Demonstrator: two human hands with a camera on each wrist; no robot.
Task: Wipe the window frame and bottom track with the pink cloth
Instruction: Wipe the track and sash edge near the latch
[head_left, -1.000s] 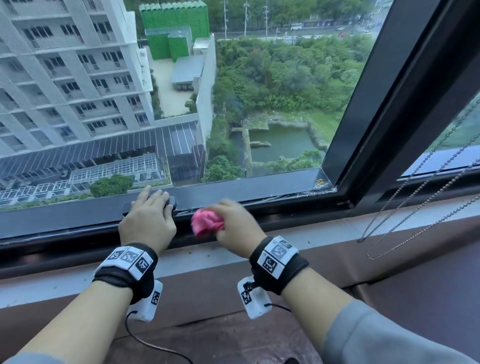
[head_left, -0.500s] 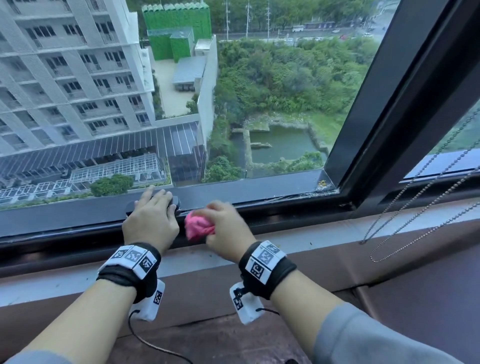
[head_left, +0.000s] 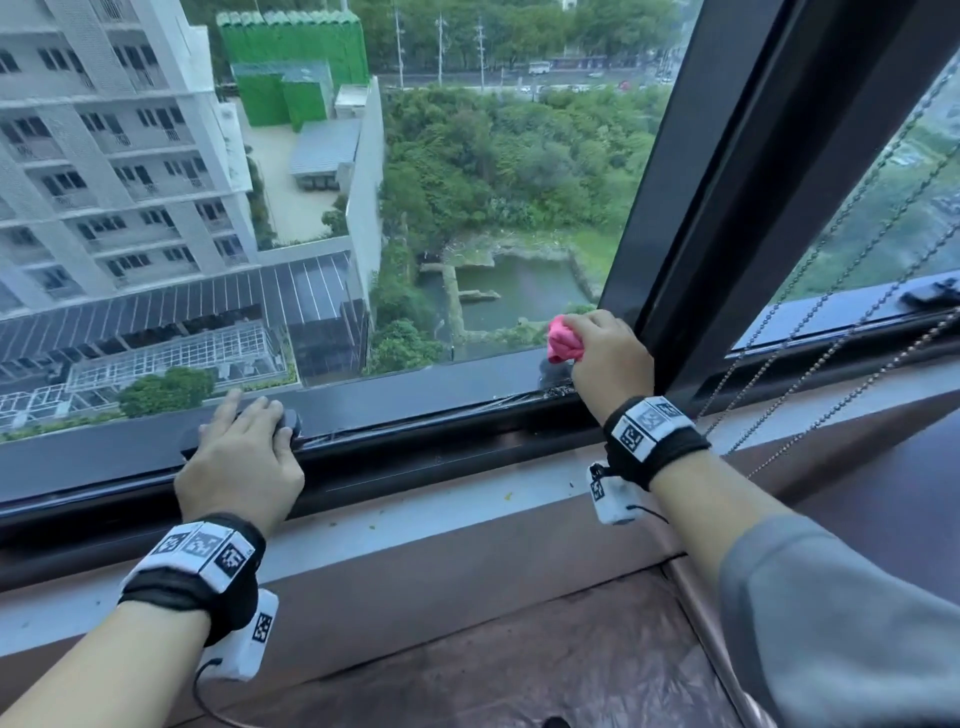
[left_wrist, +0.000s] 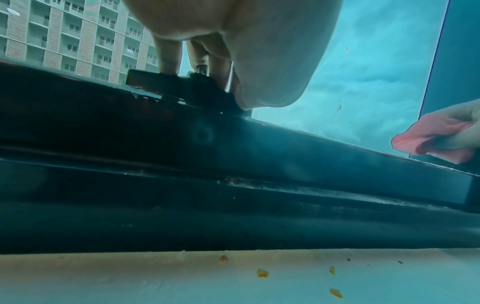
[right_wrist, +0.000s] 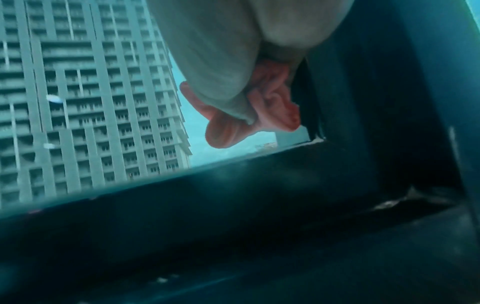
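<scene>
Head view: right hand (head_left: 610, 353) is closed around the pink cloth (head_left: 563, 340), a crumpled wad bulging out past the fingers on the left side; the cloth sits at the right end of the window frame (head_left: 426, 384) bottom rail, just beside the dark vertical mullion (head_left: 727, 197). Left hand (head_left: 241, 457) lies flat, fingers extended and relaxed, over the black window handle (head_left: 291, 423) further left along the rail; its grip holds nothing. Dust and debris are visible in the corner below the cloth and along the bottom track (head_left: 441, 452). Bead chains (head_left: 831, 338) hang just right of the mullion. Left wrist view: fingers rest on top of the handle (left_wrist: 166, 82); the track (left_wrist: 285, 185) shows a pale dust line, and yellowish crumbs lie on the sill (left_wrist: 155, 277) in front. The cloth (left_wrist: 431, 137) appears at the far right, bunched, folds soft and thick. Right wrist view: blurred; the cloth (right_wrist: 270, 107) is gripped tight in the palm, lobes protruding towards the glass; whether it touches the rail here cannot be told. Risks, as judged: a wad this tight may ride over the narrow track groove and leave the dirt; sweeping out of the corner could push debris onto the sill; the right forearm may snag the chains.
</scene>
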